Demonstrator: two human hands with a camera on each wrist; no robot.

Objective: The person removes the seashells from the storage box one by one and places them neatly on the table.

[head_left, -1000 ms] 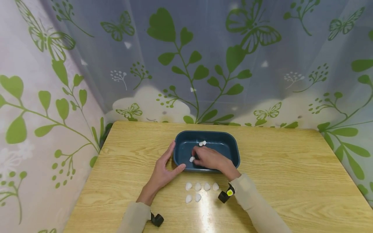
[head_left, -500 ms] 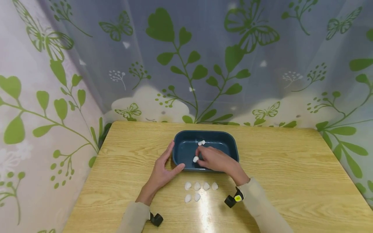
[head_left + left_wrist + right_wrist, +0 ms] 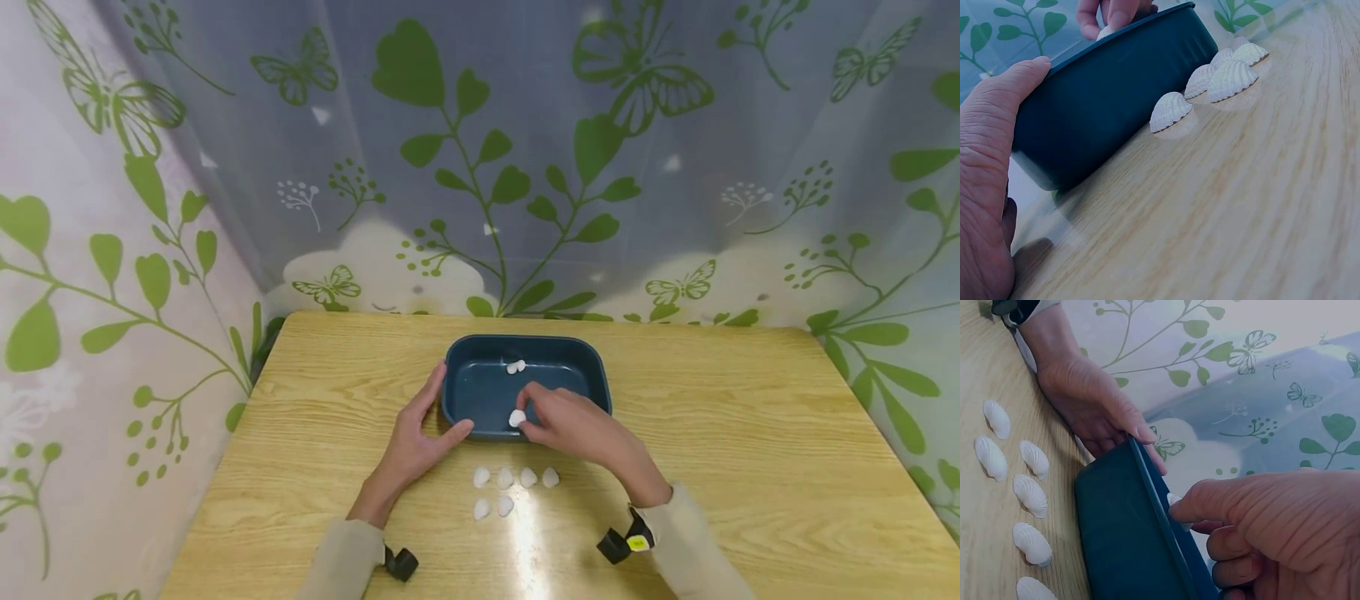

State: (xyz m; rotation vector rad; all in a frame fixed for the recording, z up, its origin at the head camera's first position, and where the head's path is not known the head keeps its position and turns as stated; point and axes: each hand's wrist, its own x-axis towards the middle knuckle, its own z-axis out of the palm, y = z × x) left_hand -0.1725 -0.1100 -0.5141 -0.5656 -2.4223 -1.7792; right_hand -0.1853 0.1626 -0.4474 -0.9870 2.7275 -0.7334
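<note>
In the head view, my right hand (image 3: 573, 423) pinches a white ribbed seashell (image 3: 517, 418) between thumb and fingertips at the near rim of a dark blue rectangular basin (image 3: 600, 375). Seen from the right wrist, part of that shell (image 3: 1174, 499) shows by the fingertip, just over the rim. My left hand (image 3: 412, 437) lies against the basin's left near corner, thumb and fingers spread and fairly straight, touching its side and rim. Two small white shells (image 3: 515, 367) lie together on the basin floor near its far wall.
Several white shells (image 3: 505, 477) lie on the wooden table (image 3: 720, 433) in front of the basin, in a longer row with a pair below it. A curtain (image 3: 480, 150) printed with leaves and butterflies hangs behind the table and on the left.
My right hand has moved right and toward the near rim, bringing the pinched shell from the basin's lower left. The left hand stays at the corner.
</note>
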